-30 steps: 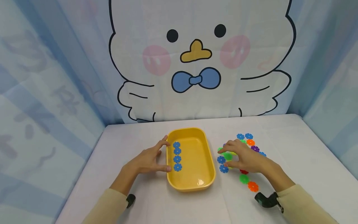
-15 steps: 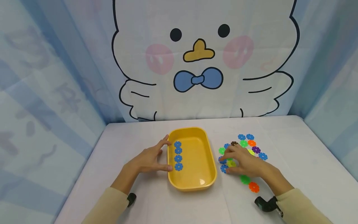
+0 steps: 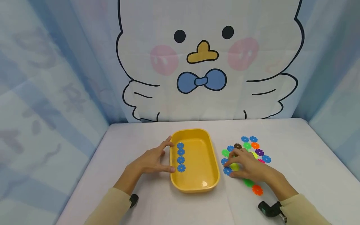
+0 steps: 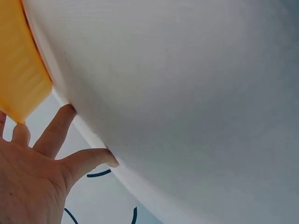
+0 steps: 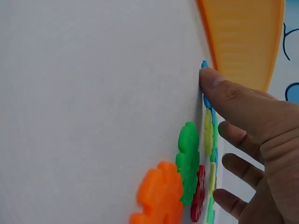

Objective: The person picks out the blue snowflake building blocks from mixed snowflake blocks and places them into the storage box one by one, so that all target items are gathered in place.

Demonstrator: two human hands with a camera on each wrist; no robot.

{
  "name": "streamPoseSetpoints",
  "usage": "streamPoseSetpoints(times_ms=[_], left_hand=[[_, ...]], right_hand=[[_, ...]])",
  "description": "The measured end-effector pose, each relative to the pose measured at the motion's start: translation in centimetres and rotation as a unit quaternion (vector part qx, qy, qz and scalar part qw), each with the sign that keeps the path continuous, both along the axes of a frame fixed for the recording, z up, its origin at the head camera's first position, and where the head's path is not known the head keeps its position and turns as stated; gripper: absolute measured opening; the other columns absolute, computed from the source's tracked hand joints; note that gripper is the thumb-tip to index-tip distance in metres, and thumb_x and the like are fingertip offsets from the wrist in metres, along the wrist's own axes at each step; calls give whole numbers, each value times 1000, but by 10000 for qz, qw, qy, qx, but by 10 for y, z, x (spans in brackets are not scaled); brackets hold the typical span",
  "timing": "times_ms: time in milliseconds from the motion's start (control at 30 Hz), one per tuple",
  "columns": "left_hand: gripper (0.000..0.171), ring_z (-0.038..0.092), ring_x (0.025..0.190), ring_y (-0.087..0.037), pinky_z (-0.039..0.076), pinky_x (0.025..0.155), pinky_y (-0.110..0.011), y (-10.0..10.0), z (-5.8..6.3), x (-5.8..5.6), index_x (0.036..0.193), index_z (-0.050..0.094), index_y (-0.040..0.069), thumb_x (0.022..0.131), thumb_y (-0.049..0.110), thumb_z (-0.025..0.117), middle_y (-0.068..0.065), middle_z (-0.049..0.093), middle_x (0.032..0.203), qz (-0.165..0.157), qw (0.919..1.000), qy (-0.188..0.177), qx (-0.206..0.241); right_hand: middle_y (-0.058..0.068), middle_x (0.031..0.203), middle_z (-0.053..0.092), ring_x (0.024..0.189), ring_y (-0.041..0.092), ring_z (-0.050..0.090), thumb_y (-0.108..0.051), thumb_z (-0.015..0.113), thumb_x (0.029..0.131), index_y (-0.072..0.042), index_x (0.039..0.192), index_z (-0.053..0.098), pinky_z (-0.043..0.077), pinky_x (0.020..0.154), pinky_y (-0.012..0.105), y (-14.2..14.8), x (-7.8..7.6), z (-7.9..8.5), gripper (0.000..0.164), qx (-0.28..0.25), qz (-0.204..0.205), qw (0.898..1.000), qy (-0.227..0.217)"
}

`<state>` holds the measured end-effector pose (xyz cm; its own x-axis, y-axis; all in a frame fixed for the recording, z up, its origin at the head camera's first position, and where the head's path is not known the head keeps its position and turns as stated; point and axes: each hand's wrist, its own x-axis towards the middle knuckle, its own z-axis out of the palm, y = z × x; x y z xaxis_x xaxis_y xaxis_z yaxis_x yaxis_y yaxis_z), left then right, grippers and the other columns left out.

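My left hand (image 3: 153, 161) rests at the left side of a yellow plastic tray (image 3: 197, 187), thumb and fingers spread along its rim. Inside the tray, several blue flower-shaped snowflake discs (image 3: 181, 159) lie in a column near that side. To the tray's right, my right hand (image 3: 250, 165) pinches a blue snowflake disc (image 3: 227, 171) at the near left corner of a loose group, forefinger at its far edge and thumb at its near edge. In the right wrist view, the thumb tip overlaps that blue disc (image 5: 204, 64). The hand hides part of the group.
Around the right hand lie more snowflake discs: green (image 3: 225, 153), brown (image 3: 237, 146), purple (image 3: 259, 152) and an orange one (image 3: 257, 190) nearest the front. A white cloth covers the table (image 3: 157, 200). A curtain (image 3: 202, 103) with a cartoon bird hangs behind.
My right hand has come down and toward the near left of the group, its thumb and forefinger closing on the blue disc. The left hand stays at the tray; the view shifts slightly.
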<state>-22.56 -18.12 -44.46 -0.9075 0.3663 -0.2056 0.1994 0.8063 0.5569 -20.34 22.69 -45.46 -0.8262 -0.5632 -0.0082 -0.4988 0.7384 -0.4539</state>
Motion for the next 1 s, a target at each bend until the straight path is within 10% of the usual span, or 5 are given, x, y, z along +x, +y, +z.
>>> streamPoseSetpoints(times_ms=[400, 767, 1000], left_hand=[[100, 55, 138, -29, 48, 108, -59, -2, 1, 0, 152, 32, 43, 70, 70, 83, 18, 13, 171, -17, 10000, 30, -2], [97, 56, 136, -29, 47, 109, -58, -1, -1, 1, 151, 34, 41, 72, 69, 83, 23, 7, 170, -136, 9998, 154, 31], [97, 56, 136, -28, 50, 106, -58, -2, -1, 1, 151, 34, 43, 71, 69, 83, 24, 10, 169, -59, 9999, 97, 90]], right_hand=[[-8, 120, 56, 119, 26, 46, -26, 84, 86, -36, 104, 70, 48, 99, 59, -5, 3, -3, 25, -178, 33, 9998, -9], [-16, 119, 68, 105, 9, 53, -25, 78, 92, -24, 127, 68, 54, 92, 32, -6, 10, -2, 36, -195, 306, 9993, -120], [-16, 115, 68, 106, 12, 54, -36, 80, 90, -28, 121, 74, 53, 93, 42, -6, 8, 3, 33, 135, 494, 9987, -41]])
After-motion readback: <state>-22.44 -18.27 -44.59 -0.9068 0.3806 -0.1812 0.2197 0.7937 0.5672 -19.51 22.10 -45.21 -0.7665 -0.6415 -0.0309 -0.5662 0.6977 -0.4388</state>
